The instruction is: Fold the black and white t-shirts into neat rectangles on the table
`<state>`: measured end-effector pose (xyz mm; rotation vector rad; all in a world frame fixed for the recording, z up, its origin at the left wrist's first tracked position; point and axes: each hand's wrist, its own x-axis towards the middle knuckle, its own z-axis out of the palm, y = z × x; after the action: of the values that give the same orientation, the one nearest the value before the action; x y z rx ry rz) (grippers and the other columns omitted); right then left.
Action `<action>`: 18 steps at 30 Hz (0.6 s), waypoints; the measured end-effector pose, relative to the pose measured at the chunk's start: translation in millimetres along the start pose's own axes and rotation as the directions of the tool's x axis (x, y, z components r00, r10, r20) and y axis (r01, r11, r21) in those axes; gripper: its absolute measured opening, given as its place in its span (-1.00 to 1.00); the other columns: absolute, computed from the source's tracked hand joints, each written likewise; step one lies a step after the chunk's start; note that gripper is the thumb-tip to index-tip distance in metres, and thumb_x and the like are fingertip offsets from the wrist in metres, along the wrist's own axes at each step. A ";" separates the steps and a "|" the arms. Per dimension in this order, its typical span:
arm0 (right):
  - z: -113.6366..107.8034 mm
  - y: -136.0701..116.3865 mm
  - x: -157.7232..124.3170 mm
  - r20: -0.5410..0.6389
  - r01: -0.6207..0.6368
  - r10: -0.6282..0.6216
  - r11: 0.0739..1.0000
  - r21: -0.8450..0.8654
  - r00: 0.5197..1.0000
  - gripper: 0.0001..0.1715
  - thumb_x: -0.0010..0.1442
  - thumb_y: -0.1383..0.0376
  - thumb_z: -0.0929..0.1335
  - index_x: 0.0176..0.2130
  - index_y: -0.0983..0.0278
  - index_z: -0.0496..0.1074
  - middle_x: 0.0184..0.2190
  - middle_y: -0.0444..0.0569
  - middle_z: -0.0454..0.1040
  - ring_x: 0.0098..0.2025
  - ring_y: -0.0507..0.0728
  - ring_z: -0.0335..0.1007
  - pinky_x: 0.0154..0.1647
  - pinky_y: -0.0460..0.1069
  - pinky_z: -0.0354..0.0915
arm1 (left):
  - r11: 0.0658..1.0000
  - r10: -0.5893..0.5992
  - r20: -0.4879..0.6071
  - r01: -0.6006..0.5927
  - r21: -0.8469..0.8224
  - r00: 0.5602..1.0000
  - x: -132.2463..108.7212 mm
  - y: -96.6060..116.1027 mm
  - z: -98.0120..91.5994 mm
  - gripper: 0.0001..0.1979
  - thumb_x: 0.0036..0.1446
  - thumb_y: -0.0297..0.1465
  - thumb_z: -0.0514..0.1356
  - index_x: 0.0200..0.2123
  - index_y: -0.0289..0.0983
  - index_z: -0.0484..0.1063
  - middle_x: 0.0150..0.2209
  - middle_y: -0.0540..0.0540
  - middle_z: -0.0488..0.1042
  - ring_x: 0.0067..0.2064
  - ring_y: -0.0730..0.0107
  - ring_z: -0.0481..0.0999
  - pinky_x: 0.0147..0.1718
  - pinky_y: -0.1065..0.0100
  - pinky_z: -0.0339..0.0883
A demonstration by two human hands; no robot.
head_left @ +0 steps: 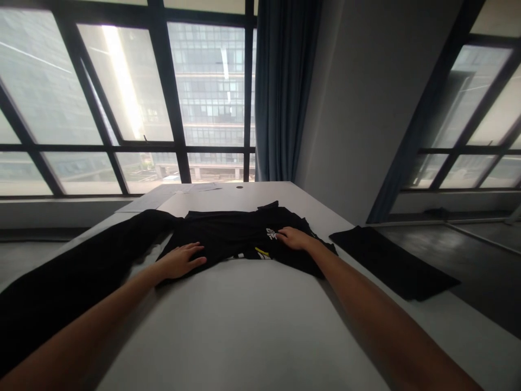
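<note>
A black T-shirt (234, 231) lies spread across the white table in front of me. White lettering shows on its right part, and a bit of yellow and white print peeks out along its near edge. My left hand (179, 262) rests flat on the shirt's near left part, fingers stretched out and thumb apart. On the right part, my right hand (293, 239) lies on the cloth beside the lettering, its fingers extended and a little bent. Neither hand has cloth visibly gripped in it.
Another black garment (89, 266) stretches along the left side of the white table (244, 320). A flat black folded cloth (393, 260) lies at the right edge. Papers (199, 187) lie at the far left, near a dark round spot (240, 187). A blue curtain (280, 98) hangs behind.
</note>
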<state>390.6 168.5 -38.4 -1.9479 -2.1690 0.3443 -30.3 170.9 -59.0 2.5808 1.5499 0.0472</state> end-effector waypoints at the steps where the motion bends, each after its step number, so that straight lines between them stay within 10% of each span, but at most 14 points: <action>1: -2.0 -1.0 -13.3 0.005 0.031 -0.031 0.999 0.033 1.000 -0.42 0.36 -0.06 0.16 -0.04 0.22 0.55 0.00 0.08 0.55 0.02 0.26 0.45 0.02 0.08 0.31 | 1.000 0.000 -0.002 0.000 0.000 1.000 -12.4 -5.0 1.1 -0.16 0.14 0.18 -0.01 0.31 -0.23 0.26 0.38 -0.24 0.13 0.37 -0.03 0.14 0.29 0.04 0.04; 5: -7.5 -11.9 -68.0 0.022 0.075 -0.075 0.997 0.027 0.997 -0.46 0.22 -0.13 0.30 -0.21 0.23 0.57 -0.20 0.04 0.59 -0.17 0.23 0.49 -0.11 0.02 0.32 | 1.000 0.007 -0.110 -0.008 -0.010 0.994 -46.0 -28.3 6.8 -0.30 0.11 0.06 0.08 0.19 -0.24 0.41 0.26 -0.24 0.34 0.23 -0.02 0.37 0.19 0.13 0.23; 13: -17.0 -27.4 -127.6 -0.306 0.157 -0.131 0.986 0.063 0.943 -0.93 0.03 0.34 0.40 -0.37 0.26 0.43 -0.40 -0.09 0.49 -0.36 0.07 0.37 -0.32 -0.06 0.23 | 0.996 0.078 -0.363 -0.091 -0.020 0.929 -87.2 -20.7 -5.8 -0.63 0.23 -0.22 -0.03 -0.25 -0.19 0.56 -0.14 -0.13 0.59 -0.12 0.14 0.55 -0.07 0.24 0.35; 18: -29.1 -12.9 -156.6 0.116 0.187 -0.276 0.851 0.490 0.954 -0.54 -0.04 0.05 0.49 -0.22 0.30 0.49 -0.42 -0.09 0.51 -0.40 0.08 0.43 -0.33 -0.03 0.32 | 0.989 0.102 -0.325 -0.130 -0.067 0.940 -104.5 -22.4 7.3 -0.62 0.13 -0.12 0.12 -0.13 -0.18 0.57 -0.05 -0.14 0.55 -0.04 0.12 0.51 -0.01 0.24 0.34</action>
<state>404.0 12.6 -6.3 -1.4139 -2.1291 0.9451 -98.6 88.5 -64.9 2.6929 1.4445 0.5612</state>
